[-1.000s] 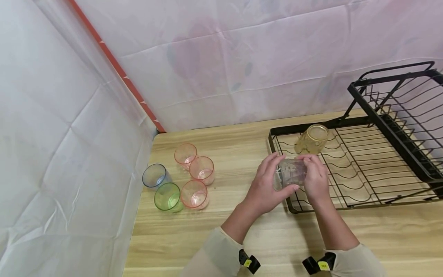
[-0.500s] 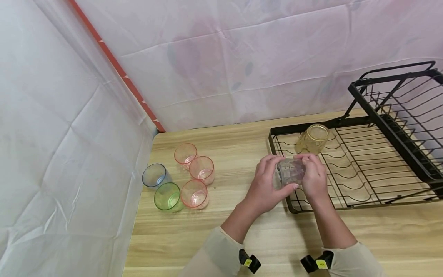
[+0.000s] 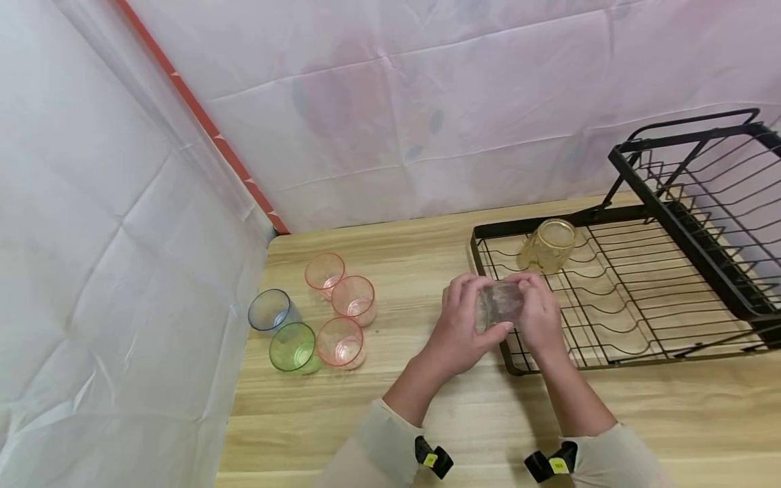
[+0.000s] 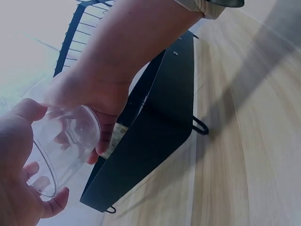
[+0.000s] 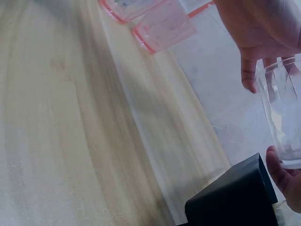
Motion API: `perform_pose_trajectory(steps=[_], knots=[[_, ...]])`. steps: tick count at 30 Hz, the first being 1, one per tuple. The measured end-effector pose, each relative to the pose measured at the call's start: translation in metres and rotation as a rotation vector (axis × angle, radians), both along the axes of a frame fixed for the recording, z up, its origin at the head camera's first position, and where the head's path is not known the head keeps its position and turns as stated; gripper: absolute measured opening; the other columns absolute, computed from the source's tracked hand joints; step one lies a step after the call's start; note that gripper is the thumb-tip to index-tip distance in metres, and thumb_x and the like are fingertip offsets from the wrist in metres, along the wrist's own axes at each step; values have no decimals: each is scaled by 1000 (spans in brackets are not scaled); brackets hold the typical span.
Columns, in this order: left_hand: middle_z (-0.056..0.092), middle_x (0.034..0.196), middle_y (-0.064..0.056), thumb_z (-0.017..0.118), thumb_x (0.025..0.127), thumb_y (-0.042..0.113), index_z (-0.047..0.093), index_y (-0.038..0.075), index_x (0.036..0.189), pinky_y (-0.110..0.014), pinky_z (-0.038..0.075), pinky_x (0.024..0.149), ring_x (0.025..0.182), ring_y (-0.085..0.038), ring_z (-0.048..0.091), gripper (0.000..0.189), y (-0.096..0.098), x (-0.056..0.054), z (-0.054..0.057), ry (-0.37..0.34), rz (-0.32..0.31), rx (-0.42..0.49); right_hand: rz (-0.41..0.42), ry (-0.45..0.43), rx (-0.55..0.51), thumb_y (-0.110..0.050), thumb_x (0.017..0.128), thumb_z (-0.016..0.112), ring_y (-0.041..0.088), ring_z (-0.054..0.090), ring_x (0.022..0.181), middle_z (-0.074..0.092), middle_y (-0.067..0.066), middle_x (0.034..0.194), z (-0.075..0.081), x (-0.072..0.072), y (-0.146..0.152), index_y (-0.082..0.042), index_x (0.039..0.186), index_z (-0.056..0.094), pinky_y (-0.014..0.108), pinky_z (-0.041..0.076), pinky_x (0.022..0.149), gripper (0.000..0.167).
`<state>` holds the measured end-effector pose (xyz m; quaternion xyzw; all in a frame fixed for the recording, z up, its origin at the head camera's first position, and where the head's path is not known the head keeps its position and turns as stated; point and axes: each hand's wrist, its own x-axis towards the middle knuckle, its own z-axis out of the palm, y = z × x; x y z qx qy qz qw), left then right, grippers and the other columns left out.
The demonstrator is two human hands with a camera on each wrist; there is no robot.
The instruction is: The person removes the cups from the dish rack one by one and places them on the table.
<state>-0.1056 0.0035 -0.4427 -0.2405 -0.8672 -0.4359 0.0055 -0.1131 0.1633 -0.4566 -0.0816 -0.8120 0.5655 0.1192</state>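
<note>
A clear drinking glass (image 3: 502, 303) lies sideways between both hands, over the left edge of the black dish rack (image 3: 510, 230). My left hand (image 3: 456, 333) grips its left end, thumb below and fingers over the top. At the other end my right hand (image 3: 539, 317) holds it with curled fingers. The left wrist view shows the glass (image 4: 70, 134) as see-through, with the right hand (image 4: 91, 92) behind it. Only part of the glass (image 5: 286, 113) enters the right wrist view. Behind the hands, a yellow glass (image 3: 548, 247) leans upside down in the rack.
On the wooden table (image 3: 421, 264) to the left stand a blue glass (image 3: 272, 312), a green glass (image 3: 295, 349) and three pink glasses (image 3: 354, 301), mouths up. The rack's raised upper tier (image 3: 689, 224) rises at the right. Fabric walls (image 3: 390, 115) border the back and left.
Both hands have shifted slightly left with the clear glass between them. The other glasses and the rack stay in place; the head view has moved a little.
</note>
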Motion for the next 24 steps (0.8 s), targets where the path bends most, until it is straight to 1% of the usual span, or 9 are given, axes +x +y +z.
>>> perform_pose_trajectory(steps=[3,5,7,9,11,13,17,21,24], knots=[[31,145,-3,70,89,37,34,25,144,-37,45,101,133,-18,31,67,-6,-1,1,15,7,-44,45,-31,80,-27,107,28,13,56,83,65,9,107,-1,-1,-2,-5,115,65,25,47,68,44],[31,145,-3,70,90,37,33,25,146,-38,43,104,134,-20,29,69,-9,-2,2,51,10,-80,67,-34,121,-30,107,29,16,57,90,66,12,112,-1,-3,-3,-6,118,65,26,47,72,44],[31,145,-4,69,90,37,33,24,148,-39,40,107,135,-21,29,70,-11,-3,2,92,16,-113,78,-23,138,-31,107,32,17,58,98,67,11,117,-1,-5,-4,-9,118,66,26,46,77,42],[31,146,-4,70,89,38,33,24,149,-41,38,109,136,-23,29,71,-14,-5,2,126,28,-155,90,-11,144,-30,107,36,17,58,107,67,9,120,0,-6,-4,-10,118,67,23,45,83,39],[31,147,-4,70,88,38,33,25,149,-43,37,108,137,-25,30,72,-18,-7,1,147,38,-184,107,6,135,-29,106,39,15,59,106,67,8,120,2,-7,-4,-9,119,66,20,46,84,36],[29,149,-4,71,88,37,34,26,149,-45,38,107,137,-26,29,73,-23,-10,0,140,43,-203,128,27,101,-24,105,43,12,60,105,67,10,118,2,-7,-4,-7,121,65,17,48,85,33],[27,152,-4,71,87,35,35,26,149,-46,39,102,138,-27,27,72,-33,-17,-2,127,57,-214,156,59,46,-16,103,47,6,63,96,67,16,115,2,-8,-3,-2,123,63,16,53,79,29],[26,154,-5,72,87,33,35,29,149,-47,39,99,138,-29,27,72,-40,-21,-4,136,65,-236,137,78,63,-13,101,50,7,65,94,68,15,111,3,-10,-2,-2,120,65,13,52,77,26],[26,155,-5,71,88,34,34,32,150,-46,40,96,138,-30,28,72,-43,-24,-7,139,62,-279,121,80,77,-12,100,53,9,65,97,68,12,111,4,-11,0,-2,118,65,11,50,78,24]])
